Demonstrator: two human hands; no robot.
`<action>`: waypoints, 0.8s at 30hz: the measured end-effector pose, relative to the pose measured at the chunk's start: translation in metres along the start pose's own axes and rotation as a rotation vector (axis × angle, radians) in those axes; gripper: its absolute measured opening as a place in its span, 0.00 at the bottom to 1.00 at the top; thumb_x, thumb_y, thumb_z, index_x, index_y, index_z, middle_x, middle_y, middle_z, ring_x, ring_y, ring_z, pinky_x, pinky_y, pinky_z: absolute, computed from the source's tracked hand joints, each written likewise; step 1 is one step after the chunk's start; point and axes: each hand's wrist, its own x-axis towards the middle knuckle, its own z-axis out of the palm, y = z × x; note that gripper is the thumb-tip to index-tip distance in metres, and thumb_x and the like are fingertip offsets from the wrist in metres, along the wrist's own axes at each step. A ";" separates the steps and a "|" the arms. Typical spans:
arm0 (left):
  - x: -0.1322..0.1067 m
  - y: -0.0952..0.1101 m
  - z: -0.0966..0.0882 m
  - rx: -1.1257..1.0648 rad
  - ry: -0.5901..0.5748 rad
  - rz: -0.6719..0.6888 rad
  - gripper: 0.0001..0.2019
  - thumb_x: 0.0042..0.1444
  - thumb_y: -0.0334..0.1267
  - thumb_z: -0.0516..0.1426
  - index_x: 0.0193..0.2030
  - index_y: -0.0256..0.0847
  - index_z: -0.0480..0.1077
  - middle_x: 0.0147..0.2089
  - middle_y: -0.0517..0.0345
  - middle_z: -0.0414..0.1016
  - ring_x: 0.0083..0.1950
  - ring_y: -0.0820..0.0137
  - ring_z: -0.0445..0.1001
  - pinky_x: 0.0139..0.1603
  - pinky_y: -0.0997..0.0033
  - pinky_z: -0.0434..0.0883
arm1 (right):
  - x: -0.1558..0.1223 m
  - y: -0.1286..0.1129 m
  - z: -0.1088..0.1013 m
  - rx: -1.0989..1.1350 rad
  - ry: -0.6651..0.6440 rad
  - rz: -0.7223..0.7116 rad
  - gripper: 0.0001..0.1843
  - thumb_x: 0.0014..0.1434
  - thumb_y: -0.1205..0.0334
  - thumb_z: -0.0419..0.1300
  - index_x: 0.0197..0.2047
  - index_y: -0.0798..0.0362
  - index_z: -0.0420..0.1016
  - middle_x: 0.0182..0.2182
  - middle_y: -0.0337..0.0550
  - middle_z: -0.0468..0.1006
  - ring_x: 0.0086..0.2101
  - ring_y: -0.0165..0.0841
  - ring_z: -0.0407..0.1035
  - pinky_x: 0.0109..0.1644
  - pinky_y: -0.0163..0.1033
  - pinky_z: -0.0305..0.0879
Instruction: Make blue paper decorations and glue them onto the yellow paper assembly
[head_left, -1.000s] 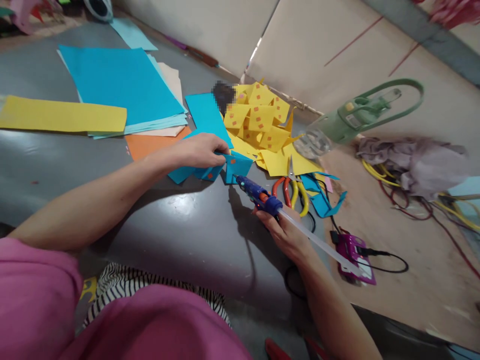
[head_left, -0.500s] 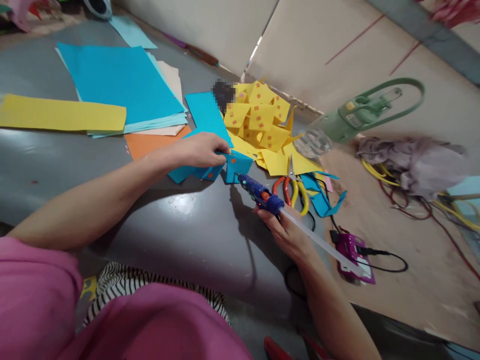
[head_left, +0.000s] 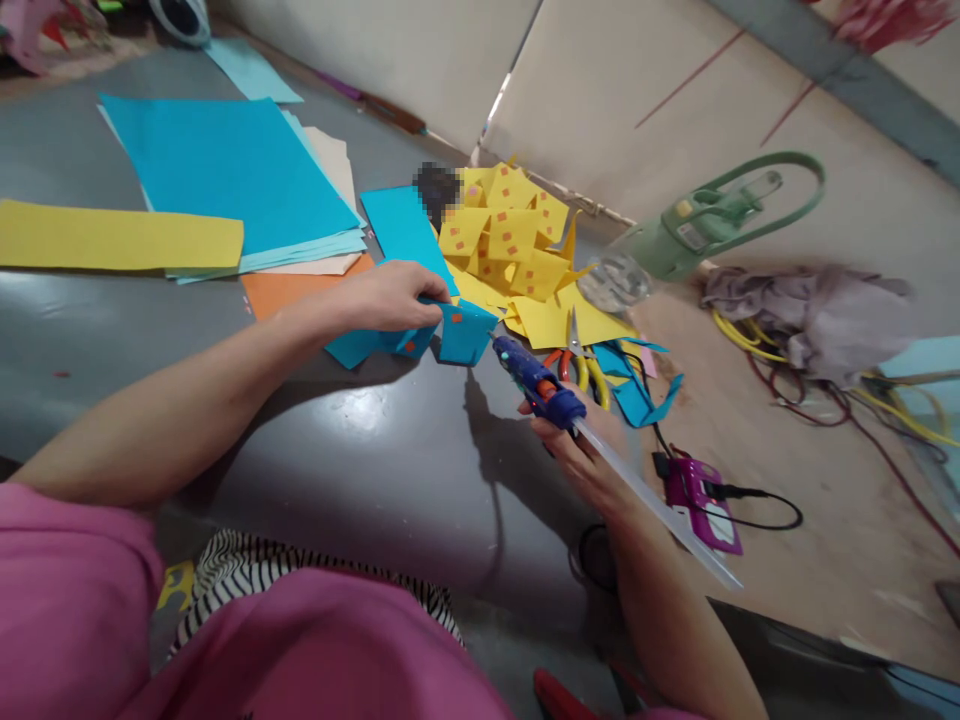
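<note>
My left hand pinches a folded blue paper piece marked with small orange squares. More folded blue paper shows beneath that hand. Wrapped in my right hand is a dark blue glue gun, its nozzle pointing at the right end of the blue piece, slightly apart from it. A long clear glue stick sticks out of its back. Behind the gun lie scissors with red and yellow handles, partly hidden. A pile of yellow folded paper with orange squares sits beyond my left hand.
Blue sheets, a yellow strip and orange paper lie at the left. To the right are a green bottle, a purple power socket with cables, blue scraps and a grey cloth.
The glue gun has drawn back to the right, away from the front face of the blue piece to near its right end. My left hand keeps its hold; the view has shifted slightly.
</note>
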 end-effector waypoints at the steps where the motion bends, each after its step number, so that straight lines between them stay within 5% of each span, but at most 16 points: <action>1: -0.001 0.001 -0.001 -0.003 -0.001 -0.009 0.22 0.55 0.43 0.51 0.53 0.42 0.76 0.41 0.55 0.80 0.39 0.66 0.74 0.36 0.73 0.63 | -0.001 0.004 -0.001 0.002 0.020 -0.018 0.18 0.64 0.42 0.55 0.40 0.46 0.75 0.27 0.43 0.75 0.31 0.40 0.72 0.33 0.43 0.68; 5: -0.007 0.005 -0.006 -0.020 -0.012 -0.033 0.24 0.56 0.43 0.51 0.57 0.43 0.75 0.38 0.57 0.80 0.39 0.66 0.75 0.38 0.73 0.65 | -0.005 0.009 -0.008 -0.023 0.056 -0.097 0.18 0.64 0.42 0.56 0.43 0.46 0.75 0.32 0.45 0.77 0.34 0.41 0.73 0.39 0.45 0.70; 9: -0.008 0.005 -0.007 -0.014 -0.021 -0.030 0.24 0.56 0.44 0.51 0.56 0.44 0.76 0.40 0.58 0.81 0.40 0.67 0.75 0.40 0.73 0.66 | -0.006 -0.003 -0.014 -0.047 -0.042 -0.116 0.17 0.64 0.46 0.58 0.47 0.48 0.75 0.36 0.46 0.79 0.36 0.42 0.74 0.42 0.47 0.72; 24: -0.002 0.000 -0.001 -0.040 -0.083 -0.007 0.23 0.55 0.43 0.52 0.55 0.44 0.77 0.42 0.56 0.82 0.39 0.67 0.76 0.40 0.74 0.66 | 0.008 -0.012 0.004 -0.105 -0.199 -0.267 0.20 0.65 0.44 0.58 0.50 0.50 0.74 0.39 0.50 0.81 0.39 0.42 0.74 0.44 0.46 0.71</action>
